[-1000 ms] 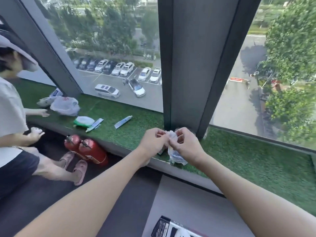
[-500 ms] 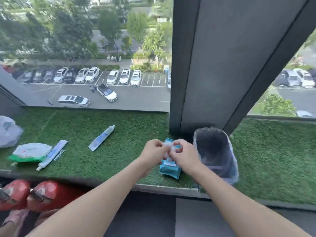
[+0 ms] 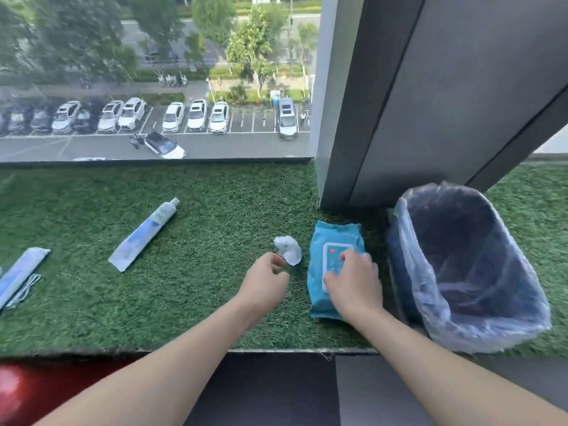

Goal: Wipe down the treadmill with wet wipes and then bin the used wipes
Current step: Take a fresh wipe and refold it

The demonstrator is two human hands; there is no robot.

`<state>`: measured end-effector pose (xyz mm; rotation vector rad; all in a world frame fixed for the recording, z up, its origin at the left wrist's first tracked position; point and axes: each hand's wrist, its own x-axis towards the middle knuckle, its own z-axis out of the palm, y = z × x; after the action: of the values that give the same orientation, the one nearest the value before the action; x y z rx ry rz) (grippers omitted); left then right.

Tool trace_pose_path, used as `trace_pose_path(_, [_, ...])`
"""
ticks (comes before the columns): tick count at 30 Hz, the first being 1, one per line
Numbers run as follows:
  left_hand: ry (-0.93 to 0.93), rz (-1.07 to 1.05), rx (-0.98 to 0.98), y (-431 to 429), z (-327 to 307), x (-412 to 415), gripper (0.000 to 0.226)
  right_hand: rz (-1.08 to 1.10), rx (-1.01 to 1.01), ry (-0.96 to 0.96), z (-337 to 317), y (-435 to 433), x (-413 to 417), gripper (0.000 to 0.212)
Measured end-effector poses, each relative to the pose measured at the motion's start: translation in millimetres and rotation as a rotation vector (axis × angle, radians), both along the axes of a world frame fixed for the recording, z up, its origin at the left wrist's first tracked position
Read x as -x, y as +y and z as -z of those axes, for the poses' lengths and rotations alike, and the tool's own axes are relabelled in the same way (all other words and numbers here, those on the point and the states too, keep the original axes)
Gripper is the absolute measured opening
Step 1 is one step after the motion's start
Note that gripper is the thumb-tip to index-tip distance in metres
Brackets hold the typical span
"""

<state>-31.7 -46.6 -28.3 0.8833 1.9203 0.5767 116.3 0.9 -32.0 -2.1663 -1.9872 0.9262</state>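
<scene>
White wipe [image 3: 289, 249] pinched by left hand [image 3: 266, 276], right hand [image 3: 353, 281] flat on pack [image 3: 335, 233], label [image 3: 333, 252] half-hidden

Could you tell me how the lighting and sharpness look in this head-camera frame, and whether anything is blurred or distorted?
Head view: soft, even daylight, no harsh glare. Head view: the wipe pack and white wipe look fairly sharp, the lid's print unreadable. Head view: the lined bin and the red object at lower left are smeared. Head view: wide-angle distortion tilts the pillar.
</scene>
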Motion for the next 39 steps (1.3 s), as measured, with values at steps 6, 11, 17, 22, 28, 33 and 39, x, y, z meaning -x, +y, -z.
trace_pose_path(6, [0.102,0.306,-0.199,15.7,8.9,-32.3,0.042,0.178,0.015,0.038,22.8,12.8,-5.7,0.062])
trace_pose_path(11, [0.015,0.374,-0.121,16.4,14.3,-42.4,0.056,0.517,0.117,0.295,27.7,20.6,-5.2,0.016])
trace_pose_path(17, [0.012,0.353,-0.159,18.3,9.8,-46.9,0.057,0.586,0.124,0.456,12.9,19.5,-10.7,0.019])
trace_pose_path(22, [-0.049,0.272,-0.151,23.1,7.1,-51.4,0.072,0.164,0.098,0.385,18.7,13.9,-24.2,0.038])
trace_pose_path(28, [-0.049,0.229,-0.114,27.3,10.3,-51.4,0.053,-0.161,0.026,0.099,11.3,10.4,-36.6,0.056])
trace_pose_path(33, [0.015,0.131,-0.108,27.5,18.2,-53.7,0.02,-0.24,-0.097,0.13,18.5,24.6,-41.8,0.048])
trace_pose_path(39, [0.026,0.133,-0.11,27.5,22.6,-52.2,0.021,-0.305,-0.144,0.0,20.4,37.8,-34.2,0.01])
